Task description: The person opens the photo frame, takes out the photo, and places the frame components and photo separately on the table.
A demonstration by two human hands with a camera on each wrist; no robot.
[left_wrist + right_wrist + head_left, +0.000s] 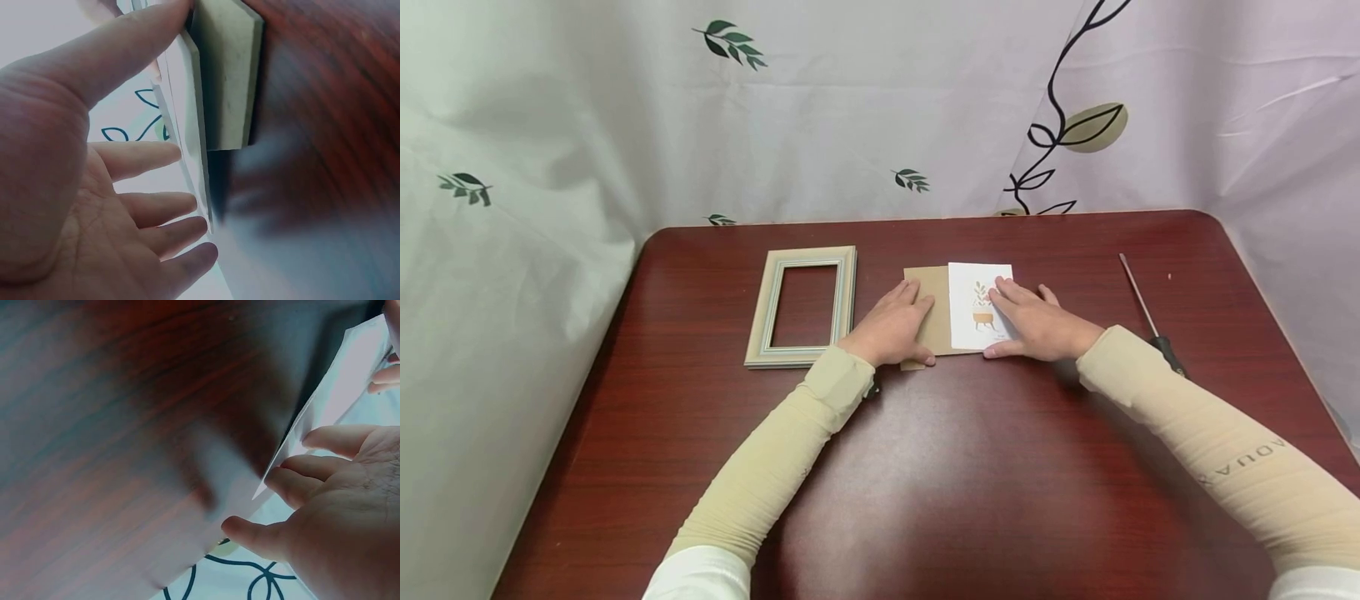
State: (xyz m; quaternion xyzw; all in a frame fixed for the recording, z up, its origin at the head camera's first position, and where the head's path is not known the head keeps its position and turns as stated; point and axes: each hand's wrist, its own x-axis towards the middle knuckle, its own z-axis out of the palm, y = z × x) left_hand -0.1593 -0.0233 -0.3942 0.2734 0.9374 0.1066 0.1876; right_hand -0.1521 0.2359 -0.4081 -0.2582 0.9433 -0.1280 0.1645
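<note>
A brown backing board lies on the table with a white card over its right part. The card bears a printed potted plant. My left hand rests on the board's left side, fingers extended. In the left wrist view the thumb and fingers lie along the board's edge, and a thick flat piece sticks out beneath it. My right hand touches the card's right side with fingers spread. Its fingertips meet the card in the right wrist view.
To the left, a cream picture frame lies flat with an open middle, close to my left wrist. A screwdriver lies on the right, its dark handle partly behind my right forearm. Printed curtains hang behind the dark red table.
</note>
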